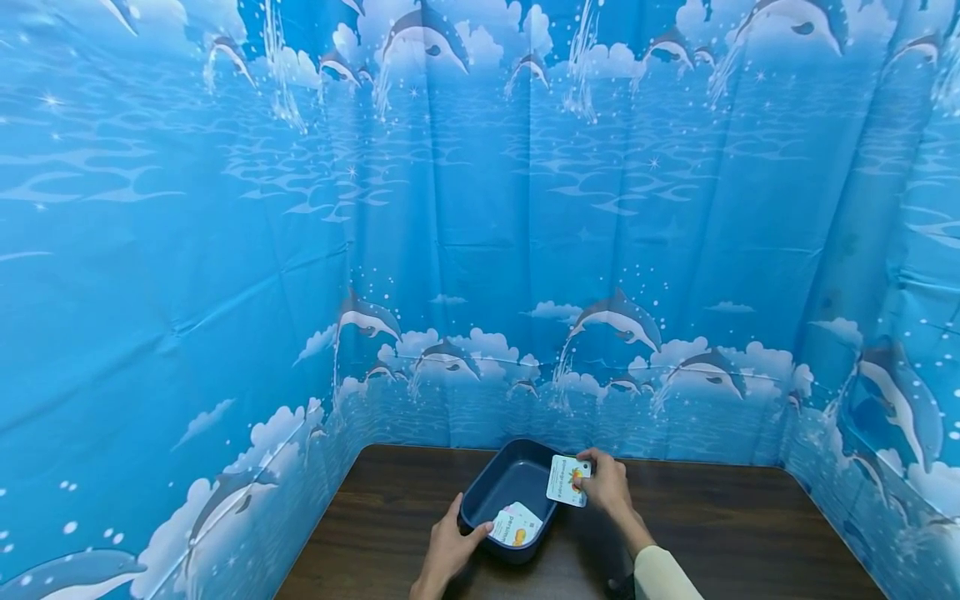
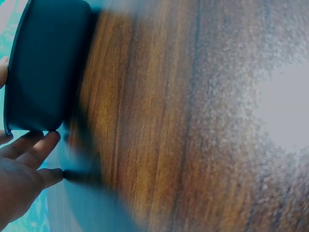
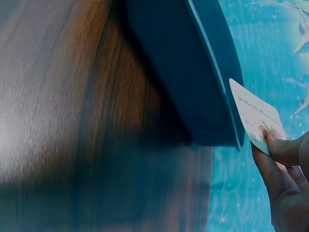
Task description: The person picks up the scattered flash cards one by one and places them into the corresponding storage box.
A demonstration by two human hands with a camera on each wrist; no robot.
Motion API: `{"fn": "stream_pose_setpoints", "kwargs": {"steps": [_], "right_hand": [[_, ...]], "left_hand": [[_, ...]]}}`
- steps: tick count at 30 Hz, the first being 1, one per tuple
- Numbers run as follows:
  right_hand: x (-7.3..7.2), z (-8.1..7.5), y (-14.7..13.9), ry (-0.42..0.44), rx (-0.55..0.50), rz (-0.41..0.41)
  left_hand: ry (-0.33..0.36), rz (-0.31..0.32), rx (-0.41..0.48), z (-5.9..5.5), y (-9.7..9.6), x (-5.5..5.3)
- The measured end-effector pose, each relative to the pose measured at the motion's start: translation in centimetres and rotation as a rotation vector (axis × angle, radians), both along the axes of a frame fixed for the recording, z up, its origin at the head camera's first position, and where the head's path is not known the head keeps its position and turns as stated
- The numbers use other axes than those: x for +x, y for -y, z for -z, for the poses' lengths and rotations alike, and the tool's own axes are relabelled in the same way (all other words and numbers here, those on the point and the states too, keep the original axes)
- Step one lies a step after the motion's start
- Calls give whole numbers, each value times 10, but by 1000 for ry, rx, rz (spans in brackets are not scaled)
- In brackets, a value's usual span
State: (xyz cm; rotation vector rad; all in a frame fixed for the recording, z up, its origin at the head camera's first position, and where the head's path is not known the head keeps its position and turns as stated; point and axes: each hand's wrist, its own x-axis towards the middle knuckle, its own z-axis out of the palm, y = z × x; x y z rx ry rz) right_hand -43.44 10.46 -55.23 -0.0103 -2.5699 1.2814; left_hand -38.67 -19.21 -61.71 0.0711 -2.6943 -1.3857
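A deep, dark blue rectangular plastic bin (image 1: pixel 495 487) sits at a slant on the table. My left hand (image 1: pixel 446 546) grips its near left corner, thumb over the rim and fingers against the outer wall. The left wrist view shows those fingers (image 2: pixel 41 151) on the bin's side. Inside, at the near end, lies a white card (image 1: pixel 516 525) with an orange fruit and the word "persimmon", partly covered by my thumb. Above the right rim, my right hand (image 1: pixel 609 483) pinches a white pomegranate picture card (image 3: pixel 255 113) by its edge, thumb over the printed fruit.
The dark brown wooden table (image 1: pixel 720 533) runs back to a blue dolphin-print curtain (image 1: pixel 480 250), which hangs behind it and along both sides. A small dark object (image 1: pixel 619 586) shows beside the right sleeve at the near edge of the view.
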Motion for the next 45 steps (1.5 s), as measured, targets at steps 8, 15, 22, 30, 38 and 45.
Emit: {"fn": "stream_pose_setpoints", "kwargs": {"steps": [8,15,22,30,38,45], "right_hand": [[1,2,13,4,-12,-3],[3,2,21,2,-18,-20],[4,4,33,11,-24,-15],[5,5,47,26,-32,-20],[6,6,58,31,-32,-60],[6,12,65,12,-30,-104]], "left_hand": [[-12,-4,-1,1,1,1],[-13,0,3,1,-1,0],[5,-18,11,1,-2,-1],[-3,-22,12,3,-3,-2],[0,-22,24,4,-3,-4],[14,-27,24,3,-3,-5]]}}
